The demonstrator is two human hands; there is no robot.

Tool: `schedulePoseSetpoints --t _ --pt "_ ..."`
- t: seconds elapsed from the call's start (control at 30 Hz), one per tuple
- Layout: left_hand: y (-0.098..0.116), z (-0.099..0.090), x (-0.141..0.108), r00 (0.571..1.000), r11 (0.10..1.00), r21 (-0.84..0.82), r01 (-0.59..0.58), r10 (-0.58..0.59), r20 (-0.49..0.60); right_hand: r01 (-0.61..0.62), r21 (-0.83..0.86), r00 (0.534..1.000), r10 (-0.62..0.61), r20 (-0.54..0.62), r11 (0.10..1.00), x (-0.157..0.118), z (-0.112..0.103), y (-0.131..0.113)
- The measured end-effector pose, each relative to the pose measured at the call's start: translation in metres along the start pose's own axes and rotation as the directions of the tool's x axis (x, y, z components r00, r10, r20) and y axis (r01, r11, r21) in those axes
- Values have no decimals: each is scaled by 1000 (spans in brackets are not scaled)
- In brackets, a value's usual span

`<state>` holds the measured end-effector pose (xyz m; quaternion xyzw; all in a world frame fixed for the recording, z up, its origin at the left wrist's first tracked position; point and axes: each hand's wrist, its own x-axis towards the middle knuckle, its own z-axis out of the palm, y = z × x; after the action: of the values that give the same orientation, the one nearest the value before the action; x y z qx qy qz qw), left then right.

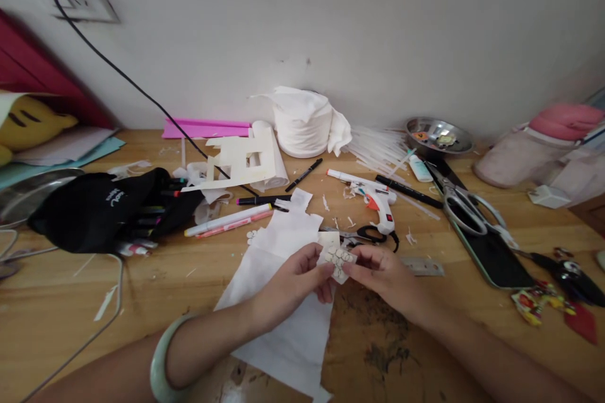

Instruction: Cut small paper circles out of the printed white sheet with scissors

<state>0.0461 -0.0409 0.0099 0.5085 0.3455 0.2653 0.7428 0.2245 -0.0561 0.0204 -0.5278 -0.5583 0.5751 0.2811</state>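
Between both hands is a small white piece of paper or cloth [338, 262] with dark circles drawn on it like a flower. My left hand [297, 274] pinches its left edge between thumb and fingers. On the opposite edge, my right hand [382, 274] grips it the same way. A large white sheet [278, 327], cut irregularly, lies on the table under my left forearm. Just beyond the fingers are dark-handled scissors [371, 234], partly covered, and a white glue gun [384, 214]. A metal ruler piece [424, 266] lies right of my right hand.
Behind are a white tissue roll [302, 123], a cut cream card [241, 160], glue sticks [378, 146] and several markers [227, 220]. At left lies a black pencil case [99, 211]. On the right are a phone [501, 258] under large scissors [466, 211], a metal bowl [439, 135] and a pink-lidded bottle [524, 145].
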Motion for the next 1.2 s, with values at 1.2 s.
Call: schedulePoseSetpoints --t 1.2 --pt "-2 1 3 993 993 -60 101 -104 -48 -641 -560 626 -64 -777 525 -11 -189 15"
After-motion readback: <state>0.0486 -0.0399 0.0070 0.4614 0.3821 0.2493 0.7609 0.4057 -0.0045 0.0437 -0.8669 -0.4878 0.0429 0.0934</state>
